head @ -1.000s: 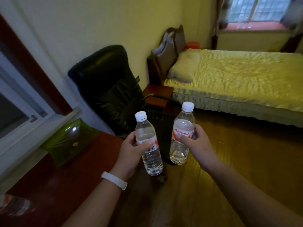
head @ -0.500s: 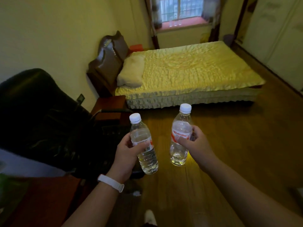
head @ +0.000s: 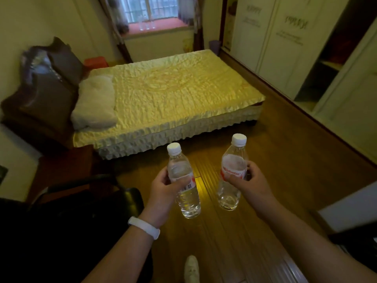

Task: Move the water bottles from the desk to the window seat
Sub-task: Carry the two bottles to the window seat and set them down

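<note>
- The left hand (head: pixel 163 190) is wrapped around the middle of one water bottle (head: pixel 183 184), and the right hand (head: pixel 250 184) is wrapped around the label of the other water bottle (head: pixel 231 174); both stand upright, capped, a little apart, carried in the air over the wooden floor (head: pixel 234 242).
- Compared with a second ago the view has swung: the desk and its green bag have dropped out of sight to the left of the hands, and the window now sits straight ahead of them. I judge the pick-up done and the carry under way, with the person turned toward the goal.
- Just left of the left hand and lower, the black chair (head: pixel 81 221) takes up the near corner; its armrest reaches toward the walking line, so that side is tight.
- Below the hands a light shoe (head: pixel 191 268) shows on the boards, which are bare between the hands and the bed.
- Ahead of the hands the bed (head: pixel 173 94) spans most of the width; its near edge and its right corner are the things to skirt.
- To the right of the right hand runs an open strip of floor between the bed and the white wardrobe (head: pixel 285 48); this looks the freest way forward.
- Farthest ahead, beyond the bed, lies the window seat (head: pixel 161 28), where a few clear bottles seem to stand already, too small to be sure.
</note>
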`<state>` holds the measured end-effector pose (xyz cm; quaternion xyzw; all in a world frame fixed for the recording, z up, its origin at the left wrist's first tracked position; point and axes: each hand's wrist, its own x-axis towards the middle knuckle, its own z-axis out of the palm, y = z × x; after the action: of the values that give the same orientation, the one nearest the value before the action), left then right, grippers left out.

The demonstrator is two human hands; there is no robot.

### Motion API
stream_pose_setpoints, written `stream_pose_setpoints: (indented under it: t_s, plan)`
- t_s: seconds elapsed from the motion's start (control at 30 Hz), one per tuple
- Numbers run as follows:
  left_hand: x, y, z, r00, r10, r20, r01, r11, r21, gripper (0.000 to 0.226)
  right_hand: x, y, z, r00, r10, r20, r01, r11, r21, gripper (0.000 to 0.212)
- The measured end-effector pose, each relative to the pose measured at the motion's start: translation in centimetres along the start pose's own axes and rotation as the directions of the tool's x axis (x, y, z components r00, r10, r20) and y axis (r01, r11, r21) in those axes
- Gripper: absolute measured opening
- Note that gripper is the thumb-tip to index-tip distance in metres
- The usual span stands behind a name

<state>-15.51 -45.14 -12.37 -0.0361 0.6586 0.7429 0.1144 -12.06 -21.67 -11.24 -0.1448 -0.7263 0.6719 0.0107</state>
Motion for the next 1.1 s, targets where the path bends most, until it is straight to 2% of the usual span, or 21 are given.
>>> stream_pose_setpoints:
  t_s: [0.1,0.23,0.43,0.6,0.73,0.8,0.93,1.1]
  plan:
    - [5.5,1.5,0.1,0.999,0.004,0.052,-0.003,1.000,-0.022,0.053,3.3,-1.4,0.0,0.998,-0.012,-0.055,0.013,1.000,0.009,0.057]
    - [10.8,2.9,1.6,0.993,-0.005,0.115,0.009,0.999,-0.031,0.039,6.9,-2.8,-0.9,0.990,-0.017,-0.137,0.019,1.000,0.012,0.048]
    - [17.5,4.4,6.0,0.975,-0.009,0.220,0.009,1.000,0.000,0.042,11.5,-3.7,-4.1,0.975,-0.011,-0.222,0.019,0.999,0.032,0.044]
    - [23.3,4.1,11.1,0.967,-0.016,0.255,0.005,0.999,0.046,0.035,16.6,-2.8,-7.9,0.966,-0.003,-0.258,0.014,0.999,0.042,0.042]
    - [28.1,4.0,16.2,0.970,-0.010,0.243,-0.016,0.994,0.106,0.042,21.9,-2.0,-11.9,0.966,0.012,-0.256,0.011,0.996,0.086,0.043]
    - [30.3,4.2,19.1,0.972,-0.008,0.236,-0.023,0.992,0.125,0.038,24.7,-2.2,-14.3,0.968,0.018,-0.250,0.007,0.995,0.101,0.042]
    - [34.8,5.3,25.0,0.970,-0.009,0.243,-0.025,0.990,0.136,0.030,29.9,-3.4,-19.7,0.964,0.005,-0.265,0.029,0.992,0.122,0.051]
    - [39.4,6.4,31.9,0.960,0.015,0.279,-0.046,0.993,0.107,0.035,34.5,-4.8,-26.1,0.960,-0.031,-0.277,0.061,0.993,0.100,0.053]
